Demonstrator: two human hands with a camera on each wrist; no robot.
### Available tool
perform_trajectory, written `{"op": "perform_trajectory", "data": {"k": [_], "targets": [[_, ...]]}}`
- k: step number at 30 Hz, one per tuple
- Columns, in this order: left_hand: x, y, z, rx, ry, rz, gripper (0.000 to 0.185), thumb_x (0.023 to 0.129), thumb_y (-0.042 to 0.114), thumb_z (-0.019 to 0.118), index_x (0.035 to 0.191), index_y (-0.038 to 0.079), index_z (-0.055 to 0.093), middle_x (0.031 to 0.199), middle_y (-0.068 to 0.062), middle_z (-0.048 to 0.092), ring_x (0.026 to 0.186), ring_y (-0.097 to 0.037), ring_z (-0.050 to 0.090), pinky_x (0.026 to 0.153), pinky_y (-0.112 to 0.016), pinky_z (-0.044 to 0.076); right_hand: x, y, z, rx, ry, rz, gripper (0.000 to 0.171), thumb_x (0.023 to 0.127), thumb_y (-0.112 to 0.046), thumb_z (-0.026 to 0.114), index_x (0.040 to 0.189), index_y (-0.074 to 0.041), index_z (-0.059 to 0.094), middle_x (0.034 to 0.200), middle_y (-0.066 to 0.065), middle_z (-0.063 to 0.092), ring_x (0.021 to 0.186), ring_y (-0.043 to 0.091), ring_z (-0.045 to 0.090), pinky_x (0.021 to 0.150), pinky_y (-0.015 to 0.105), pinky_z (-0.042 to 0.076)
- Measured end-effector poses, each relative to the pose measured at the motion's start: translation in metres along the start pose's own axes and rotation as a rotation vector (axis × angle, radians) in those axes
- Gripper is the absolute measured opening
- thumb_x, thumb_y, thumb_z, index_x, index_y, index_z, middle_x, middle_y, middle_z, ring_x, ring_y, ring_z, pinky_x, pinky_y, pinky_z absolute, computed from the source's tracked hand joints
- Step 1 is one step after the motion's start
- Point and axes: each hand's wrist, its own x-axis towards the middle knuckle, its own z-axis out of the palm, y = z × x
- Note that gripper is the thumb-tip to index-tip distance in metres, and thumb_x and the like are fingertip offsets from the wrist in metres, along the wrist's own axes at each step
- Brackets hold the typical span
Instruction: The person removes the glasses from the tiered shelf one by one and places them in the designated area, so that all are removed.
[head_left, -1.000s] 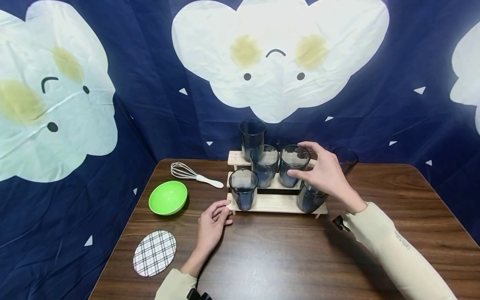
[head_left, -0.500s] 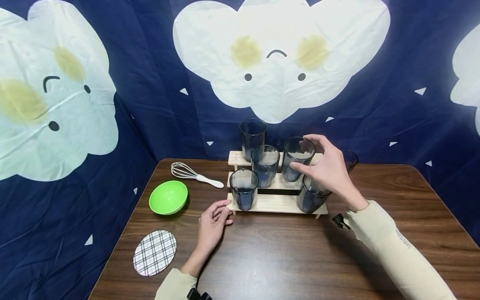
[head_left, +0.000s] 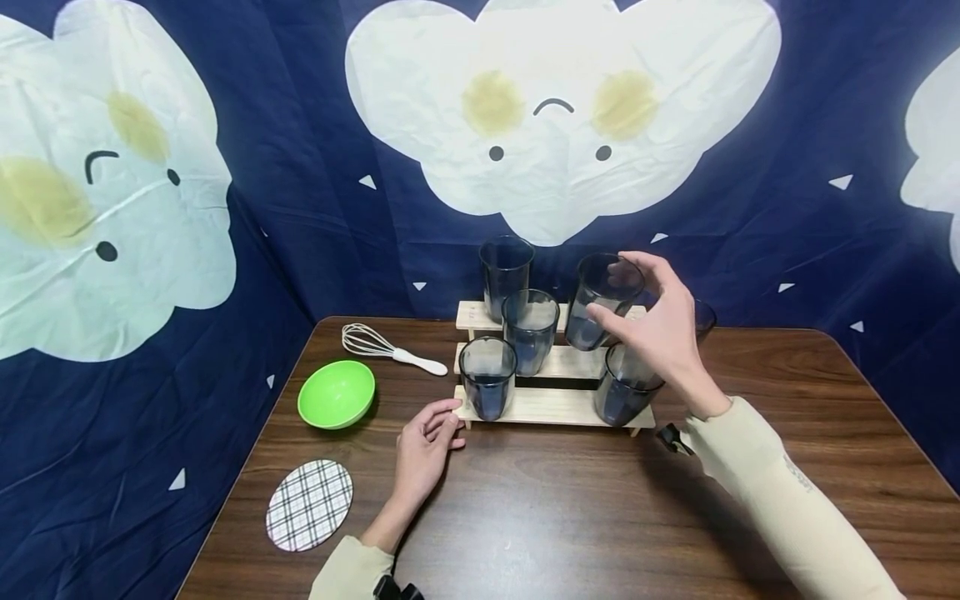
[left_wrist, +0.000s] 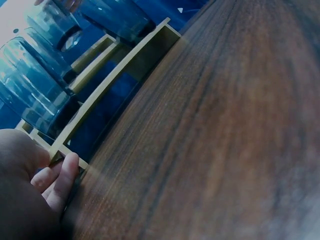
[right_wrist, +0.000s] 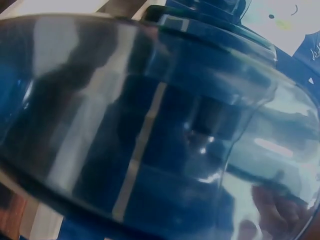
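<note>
A three-step wooden rack point(head_left: 551, 406) stands at the back of the brown table point(head_left: 570, 517). Dark blue see-through tumblers sit on its steps: one on top point(head_left: 506, 275), one on the middle step point(head_left: 529, 330), two on the lowest step point(head_left: 487, 377) point(head_left: 625, 388). My right hand point(head_left: 654, 327) grips another tumbler point(head_left: 600, 298) near its rim and holds it tilted above the middle step; in the right wrist view that tumbler point(right_wrist: 150, 125) fills the frame. My left hand point(head_left: 425, 446) rests on the table with its fingertips point(left_wrist: 62, 175) touching the rack's front left corner point(left_wrist: 57, 150).
A green bowl point(head_left: 336, 394) and a white-handled whisk point(head_left: 390, 347) lie left of the rack. A round plaid coaster point(head_left: 310, 506) sits near the front left edge. One more tumbler point(head_left: 701, 317) stands behind my right hand. A blue cloud-print cloth point(head_left: 300, 167) hangs behind.
My right hand has lifted the tumbler off the middle step, up and slightly to the right, and tilted it. The left hand has stayed put.
</note>
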Motion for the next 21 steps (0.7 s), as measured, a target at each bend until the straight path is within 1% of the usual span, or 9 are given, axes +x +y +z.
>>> {"op": "perform_trajectory", "data": {"k": [3, 7, 11, 16, 19, 21], "targets": [[0.0, 0.0, 0.0, -0.003, -0.001, 0.0, 0.02, 0.1, 0.001, 0.062, 0.119, 0.0, 0.07, 0.102, -0.024, 0.072, 0.095, -0.028, 0.074, 0.072, -0.035, 0.069, -0.001, -0.015, -0.001, 0.051, 0.035, -0.023, 0.066, 0.073, 0.003, 0.086, 0.133, 0.001, 0.059, 0.117, 0.022, 0.069, 0.106, 0.035, 0.062, 0.094, 0.017, 0.048], [0.0, 0.0, 0.001, -0.008, 0.001, 0.001, 0.021, 0.1, 0.001, 0.062, 0.119, -0.001, 0.07, 0.105, -0.024, 0.073, 0.095, -0.028, 0.074, 0.072, -0.035, 0.068, 0.0, -0.028, -0.004, 0.11, 0.059, -0.05, 0.062, 0.075, 0.004, 0.083, 0.132, 0.005, 0.059, 0.117, 0.027, 0.067, 0.104, 0.035, 0.062, 0.094, 0.022, 0.051], [0.0, 0.001, 0.001, -0.007, 0.001, 0.002, 0.021, 0.1, 0.001, 0.063, 0.12, -0.001, 0.07, 0.107, -0.024, 0.073, 0.096, -0.029, 0.073, 0.072, -0.035, 0.068, 0.002, -0.033, -0.006, 0.143, 0.072, -0.083, 0.061, 0.074, 0.004, 0.082, 0.131, 0.003, 0.061, 0.116, 0.03, 0.066, 0.102, 0.033, 0.062, 0.097, 0.025, 0.052], [0.0, 0.0, 0.001, 0.002, 0.001, 0.004, 0.021, 0.1, 0.002, 0.063, 0.12, 0.0, 0.07, 0.108, -0.023, 0.073, 0.097, -0.031, 0.073, 0.073, -0.035, 0.068, 0.005, -0.035, -0.009, 0.177, 0.106, -0.116, 0.06, 0.074, 0.005, 0.082, 0.131, -0.001, 0.063, 0.115, 0.032, 0.065, 0.1, 0.03, 0.064, 0.094, 0.026, 0.054], [0.0, 0.0, 0.001, 0.006, 0.003, 0.009, 0.021, 0.1, 0.002, 0.063, 0.12, 0.0, 0.07, 0.107, -0.023, 0.073, 0.097, -0.031, 0.073, 0.073, -0.035, 0.068, 0.006, -0.035, -0.012, 0.194, 0.137, -0.122, 0.059, 0.073, 0.004, 0.082, 0.13, -0.004, 0.065, 0.114, 0.03, 0.067, 0.099, 0.026, 0.065, 0.093, 0.025, 0.054], [0.0, 0.0, 0.001, 0.002, 0.003, 0.008, 0.021, 0.1, 0.002, 0.063, 0.12, 0.0, 0.07, 0.107, -0.023, 0.073, 0.097, -0.03, 0.073, 0.072, -0.035, 0.068, 0.007, -0.034, -0.015, 0.204, 0.161, -0.125, 0.059, 0.073, 0.005, 0.082, 0.129, -0.003, 0.066, 0.112, 0.028, 0.068, 0.098, 0.025, 0.066, 0.093, 0.024, 0.054]]}}
